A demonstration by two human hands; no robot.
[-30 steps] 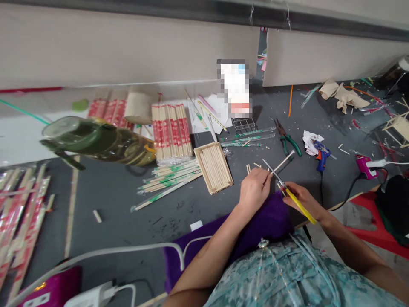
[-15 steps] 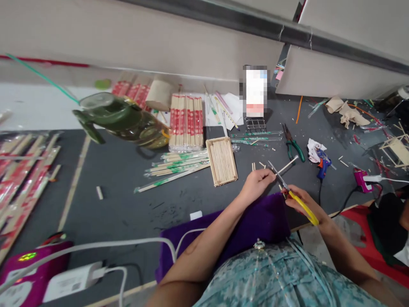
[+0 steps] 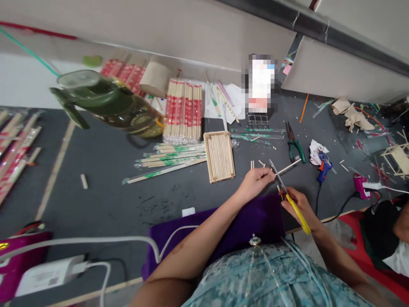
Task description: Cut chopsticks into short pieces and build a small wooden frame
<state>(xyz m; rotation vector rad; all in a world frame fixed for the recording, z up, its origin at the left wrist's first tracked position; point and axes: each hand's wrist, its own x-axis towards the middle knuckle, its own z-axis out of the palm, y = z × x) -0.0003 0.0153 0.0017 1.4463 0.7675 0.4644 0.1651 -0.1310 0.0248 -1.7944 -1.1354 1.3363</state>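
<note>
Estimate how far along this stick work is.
The stick tray looks built, floor filled and rim on. In hand: the left hand holds a stick; the right hand has scissors at it. Remaining, probably: cutting that stick and gluing, as the glue gun lies aside. How many pieces are needed, I cannot tell.

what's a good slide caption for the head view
Left hand holds a stick, right hand holds scissors across it, near a wooden tray and pliers.

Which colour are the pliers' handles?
The pliers' handles are dark green, showing best in the head view.
</note>
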